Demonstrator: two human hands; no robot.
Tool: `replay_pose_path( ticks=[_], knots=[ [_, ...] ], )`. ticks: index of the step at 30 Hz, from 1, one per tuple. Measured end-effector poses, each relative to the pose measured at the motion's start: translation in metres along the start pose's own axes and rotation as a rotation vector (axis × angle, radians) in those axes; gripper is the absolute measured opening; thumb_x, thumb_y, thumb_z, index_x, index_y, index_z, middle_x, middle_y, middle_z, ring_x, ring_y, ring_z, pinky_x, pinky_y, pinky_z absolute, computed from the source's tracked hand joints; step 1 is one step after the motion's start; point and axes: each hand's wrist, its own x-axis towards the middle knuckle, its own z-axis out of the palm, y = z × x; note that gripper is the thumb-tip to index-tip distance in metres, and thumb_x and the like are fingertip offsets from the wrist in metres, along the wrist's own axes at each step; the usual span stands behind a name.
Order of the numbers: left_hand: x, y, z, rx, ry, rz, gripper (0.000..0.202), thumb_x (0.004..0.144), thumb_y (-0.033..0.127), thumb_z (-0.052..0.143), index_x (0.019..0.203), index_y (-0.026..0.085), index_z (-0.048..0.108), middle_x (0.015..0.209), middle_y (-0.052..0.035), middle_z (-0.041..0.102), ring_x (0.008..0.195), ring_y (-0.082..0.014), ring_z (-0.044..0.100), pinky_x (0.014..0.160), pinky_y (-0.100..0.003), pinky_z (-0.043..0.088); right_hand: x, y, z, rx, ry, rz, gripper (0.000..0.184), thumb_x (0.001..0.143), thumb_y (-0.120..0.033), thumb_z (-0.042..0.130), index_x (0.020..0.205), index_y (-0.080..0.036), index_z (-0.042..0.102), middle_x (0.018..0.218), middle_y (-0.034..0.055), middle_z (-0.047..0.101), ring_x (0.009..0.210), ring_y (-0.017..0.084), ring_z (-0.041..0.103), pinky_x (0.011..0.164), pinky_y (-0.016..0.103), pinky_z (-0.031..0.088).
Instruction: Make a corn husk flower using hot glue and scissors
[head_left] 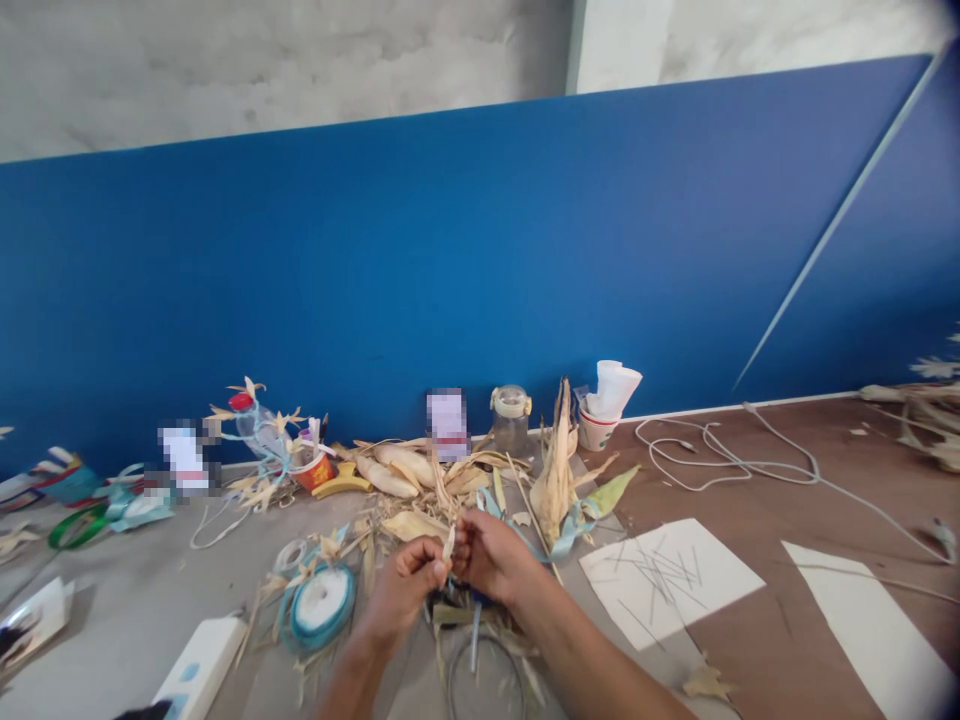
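Both my hands meet over the littered middle of the table. Between the fingertips of my left hand (417, 580) is a small strip of pale dried corn husk (449, 543). My right hand (484, 553) pinches the same piece from the other side, its fingers curled and partly hidden. Behind them lies a heap of dried husks (405, 465), with a tall bundle of husk leaves (553, 485) standing to the right. A spool of blue ribbon (322, 605) rests left of my left hand. Husk scraps and a thin loop of wire (487, 680) lie below my wrists.
A white sheet (671, 580) with several thin wire pieces lies to the right, near a white cable (742, 465). Along the blue partition (450, 280) stand a glass jar (511, 425), a paper cup (598, 428) and a bottle (255, 425) with husk flowers. A power strip (201, 670) is front left.
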Motion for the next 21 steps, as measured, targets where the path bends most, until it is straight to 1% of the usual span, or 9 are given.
replay_pose_path(
  ticks=[2, 4, 5, 8, 9, 11, 14, 18, 21],
  knots=[
    [0.002, -0.002, -0.001, -0.031, 0.027, -0.014, 0.038, 0.056, 0.047, 0.082, 0.056, 0.016, 0.060, 0.053, 0.0032, 0.048, 0.054, -0.0097, 0.035, 0.054, -0.023, 0.027, -0.007, -0.007, 0.002, 0.031, -0.018, 0.021, 0.033, 0.080, -0.044, 0.052, 0.060, -0.017, 0.054, 0.049, -0.0054, 0.045, 0.042, 0.008, 0.040, 0.047, 0.021, 0.032],
    [0.004, -0.004, -0.003, -0.061, 0.048, -0.024, 0.039, 0.055, 0.046, 0.083, 0.058, 0.015, 0.060, 0.053, 0.0035, 0.048, 0.052, -0.0091, 0.035, 0.053, -0.023, 0.027, -0.014, -0.011, 0.005, 0.027, -0.055, 0.027, 0.037, 0.077, -0.050, 0.055, 0.065, -0.015, 0.059, 0.051, -0.0040, 0.050, 0.044, 0.008, 0.044, 0.048, 0.022, 0.033],
    [0.005, -0.005, -0.003, -0.072, 0.053, -0.024, 0.039, 0.054, 0.046, 0.083, 0.059, 0.015, 0.060, 0.053, 0.0034, 0.049, 0.052, -0.0090, 0.035, 0.053, -0.023, 0.027, -0.017, -0.012, 0.007, 0.002, -0.062, 0.013, 0.034, 0.073, -0.047, 0.060, 0.066, -0.014, 0.060, 0.052, -0.0039, 0.051, 0.045, 0.008, 0.044, 0.048, 0.022, 0.033],
    [0.006, -0.006, -0.004, -0.082, 0.048, -0.009, 0.040, 0.055, 0.048, 0.082, 0.058, 0.015, 0.059, 0.053, 0.0036, 0.049, 0.052, -0.0090, 0.036, 0.054, -0.023, 0.028, -0.022, -0.008, 0.013, -0.122, -0.054, -0.084, 0.022, 0.062, -0.033, 0.071, 0.061, -0.015, 0.058, 0.048, -0.0059, 0.051, 0.043, 0.007, 0.042, 0.046, 0.021, 0.030],
    [0.006, -0.007, -0.004, -0.077, 0.039, -0.006, 0.041, 0.055, 0.048, 0.082, 0.058, 0.015, 0.058, 0.053, 0.0037, 0.048, 0.052, -0.0091, 0.036, 0.054, -0.023, 0.028, -0.022, -0.006, 0.014, -0.146, -0.042, -0.113, 0.021, 0.060, -0.029, 0.073, 0.059, -0.015, 0.057, 0.046, -0.0067, 0.050, 0.041, 0.006, 0.040, 0.046, 0.020, 0.028],
    [0.006, -0.007, -0.004, -0.058, 0.017, -0.004, 0.041, 0.056, 0.049, 0.081, 0.057, 0.015, 0.057, 0.052, 0.0039, 0.048, 0.052, -0.0095, 0.037, 0.054, -0.023, 0.029, -0.021, -0.002, 0.015, -0.138, -0.017, -0.121, 0.019, 0.059, -0.023, 0.073, 0.056, -0.016, 0.055, 0.043, -0.0075, 0.049, 0.040, 0.005, 0.038, 0.044, 0.020, 0.027],
    [0.006, -0.008, -0.004, -0.038, -0.019, 0.008, 0.041, 0.057, 0.049, 0.081, 0.058, 0.015, 0.058, 0.054, 0.0033, 0.050, 0.054, -0.0104, 0.041, 0.056, -0.023, 0.032, -0.014, 0.003, 0.013, -0.069, 0.003, -0.049, 0.019, 0.059, -0.018, 0.069, 0.052, -0.017, 0.051, 0.040, -0.0070, 0.049, 0.037, 0.006, 0.039, 0.043, 0.019, 0.029],
    [0.005, -0.008, -0.005, -0.001, -0.038, 0.021, 0.038, 0.060, 0.049, 0.079, 0.062, 0.015, 0.061, 0.058, 0.0016, 0.055, 0.058, -0.0120, 0.046, 0.058, -0.024, 0.037, -0.004, 0.009, 0.009, -0.020, 0.020, 0.071, 0.023, 0.067, -0.017, 0.061, 0.049, -0.018, 0.047, 0.038, -0.0060, 0.047, 0.035, 0.006, 0.040, 0.041, 0.019, 0.031],
    [0.005, -0.007, -0.005, 0.050, -0.040, 0.023, 0.037, 0.061, 0.049, 0.078, 0.063, 0.015, 0.062, 0.059, 0.0011, 0.056, 0.059, -0.0125, 0.048, 0.059, -0.025, 0.039, 0.002, 0.014, 0.007, 0.003, 0.042, 0.098, 0.024, 0.073, -0.017, 0.057, 0.051, -0.017, 0.047, 0.037, -0.0052, 0.047, 0.033, 0.007, 0.040, 0.039, 0.018, 0.032]
  ],
)
